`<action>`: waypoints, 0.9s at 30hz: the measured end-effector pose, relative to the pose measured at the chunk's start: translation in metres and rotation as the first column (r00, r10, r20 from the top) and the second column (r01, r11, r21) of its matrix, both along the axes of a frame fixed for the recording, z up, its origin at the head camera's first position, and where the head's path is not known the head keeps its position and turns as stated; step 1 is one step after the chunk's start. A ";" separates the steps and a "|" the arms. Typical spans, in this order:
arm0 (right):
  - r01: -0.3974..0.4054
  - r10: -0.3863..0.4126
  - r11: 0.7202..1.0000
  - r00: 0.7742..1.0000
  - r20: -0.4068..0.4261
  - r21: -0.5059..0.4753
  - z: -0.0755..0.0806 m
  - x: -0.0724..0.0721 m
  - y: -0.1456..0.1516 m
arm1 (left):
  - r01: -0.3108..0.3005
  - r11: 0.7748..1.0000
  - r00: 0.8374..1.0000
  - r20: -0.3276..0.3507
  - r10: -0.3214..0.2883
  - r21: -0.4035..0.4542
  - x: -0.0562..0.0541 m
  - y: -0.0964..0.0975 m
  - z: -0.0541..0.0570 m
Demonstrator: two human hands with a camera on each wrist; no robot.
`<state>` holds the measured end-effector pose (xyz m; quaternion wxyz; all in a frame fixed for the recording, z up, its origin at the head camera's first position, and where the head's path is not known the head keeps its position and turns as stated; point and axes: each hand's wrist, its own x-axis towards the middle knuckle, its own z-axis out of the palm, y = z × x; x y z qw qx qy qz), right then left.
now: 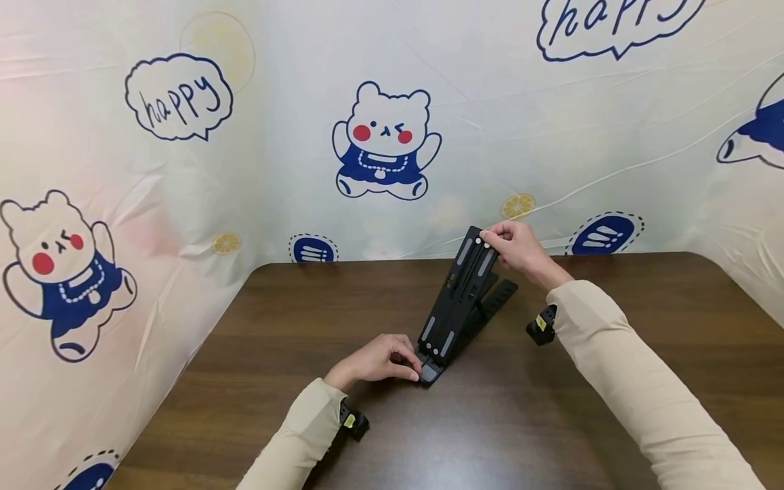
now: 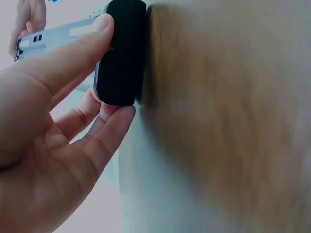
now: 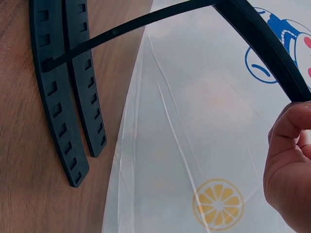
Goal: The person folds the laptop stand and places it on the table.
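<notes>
A black folding laptop stand stands on the table with its upper panel raised at a slant and grey pads along it. My left hand pinches its low front end; in the left wrist view, the thumb lies on one side of the black end piece and fingertips touch another edge. At the raised far end, my right hand pinches the panel's top corner between thumb and fingers. The right wrist view has two notched base bars on the table, and a thin support strut rising from a notch.
The brown wooden table reaches back to a pale curtain printed with cartoon bears and lettering, close behind the stand's raised end. A small black camera sits on the right wrist, another camera on the left.
</notes>
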<state>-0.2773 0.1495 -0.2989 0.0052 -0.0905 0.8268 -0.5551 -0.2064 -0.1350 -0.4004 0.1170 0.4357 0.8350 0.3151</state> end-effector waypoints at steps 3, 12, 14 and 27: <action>0.009 -0.009 1.000 1.000 0.003 0.005 0.002 0.002 0.000 | -0.017 1.000 1.000 0.007 0.017 -0.005 -0.004 -0.004 0.000; 0.047 -0.047 0.999 0.999 -0.009 0.016 0.004 0.013 0.002 | -0.061 0.998 0.997 0.054 0.059 0.027 -0.014 -0.015 -0.002; 0.056 -0.056 0.998 0.998 -0.007 0.014 0.005 0.016 0.003 | -0.077 0.996 0.995 0.070 0.074 0.040 -0.018 -0.017 -0.003; 0.092 -0.092 0.996 0.996 -0.009 -0.003 0.003 0.024 0.005 | -0.099 0.993 0.979 0.183 0.086 0.062 -0.035 -0.022 -0.005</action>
